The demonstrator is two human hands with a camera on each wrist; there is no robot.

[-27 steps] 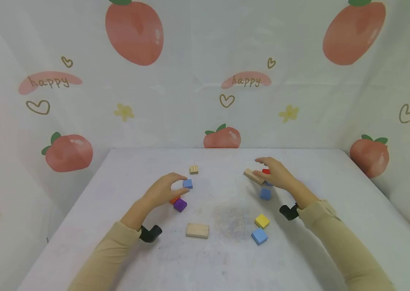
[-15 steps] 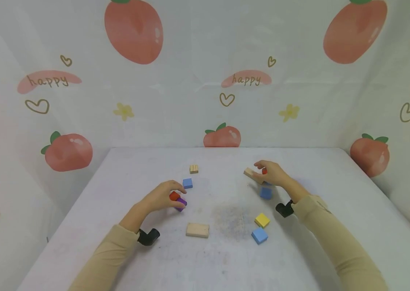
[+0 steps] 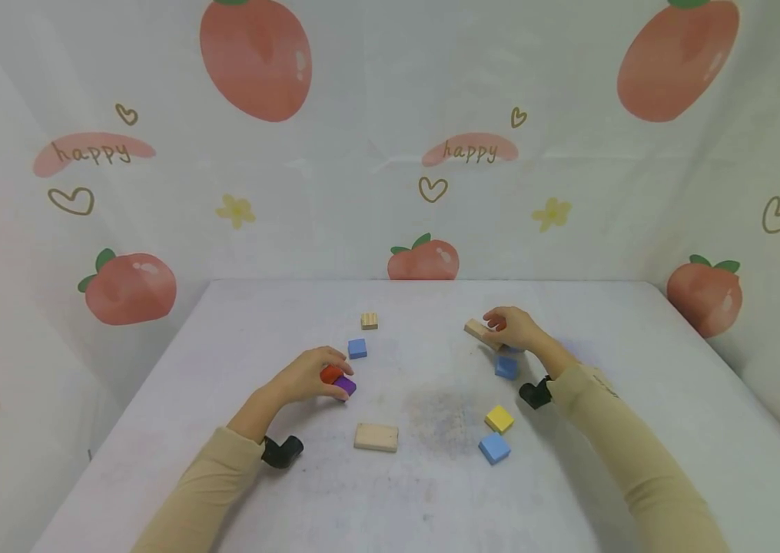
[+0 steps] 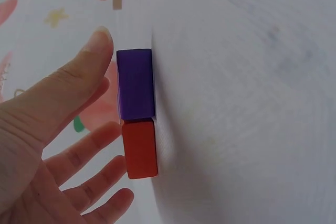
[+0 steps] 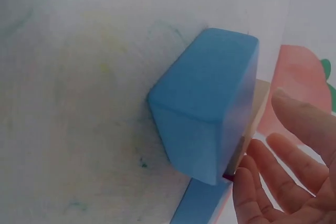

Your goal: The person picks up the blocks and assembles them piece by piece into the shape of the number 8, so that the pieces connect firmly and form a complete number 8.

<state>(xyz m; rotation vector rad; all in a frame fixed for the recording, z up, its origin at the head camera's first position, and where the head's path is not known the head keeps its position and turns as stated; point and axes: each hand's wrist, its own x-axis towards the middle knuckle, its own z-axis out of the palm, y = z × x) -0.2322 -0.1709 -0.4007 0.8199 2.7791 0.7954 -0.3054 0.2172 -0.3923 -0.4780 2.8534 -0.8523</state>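
In the head view my left hand [image 3: 308, 375] is over a red block [image 3: 331, 374] and a purple block [image 3: 344, 385], which lie side by side. The left wrist view shows its relaxed fingers at the far side of the red block [image 4: 140, 149], with the thumb beside the end of the purple block [image 4: 135, 85]. My right hand [image 3: 517, 329] reaches over a second red block, mostly covered by its fingers, beside a long wooden block [image 3: 479, 331]. Its fingers are loosely bent in the right wrist view, behind a blue block [image 5: 202, 87], with thumb and fingers apart.
On the white table [image 3: 424, 499] lie a wooden block [image 3: 376, 437] at the front, a yellow block [image 3: 499, 419] with a blue block [image 3: 494, 448] at front right, and a small blue block [image 3: 357, 349] near a striped wooden block [image 3: 369, 321]. A printed curtain [image 3: 334, 215] stands behind.
My left hand has moved from beside the small blue block down toward me to the red and purple blocks. My right hand has lowered and its fingers have drawn closer over the red block.
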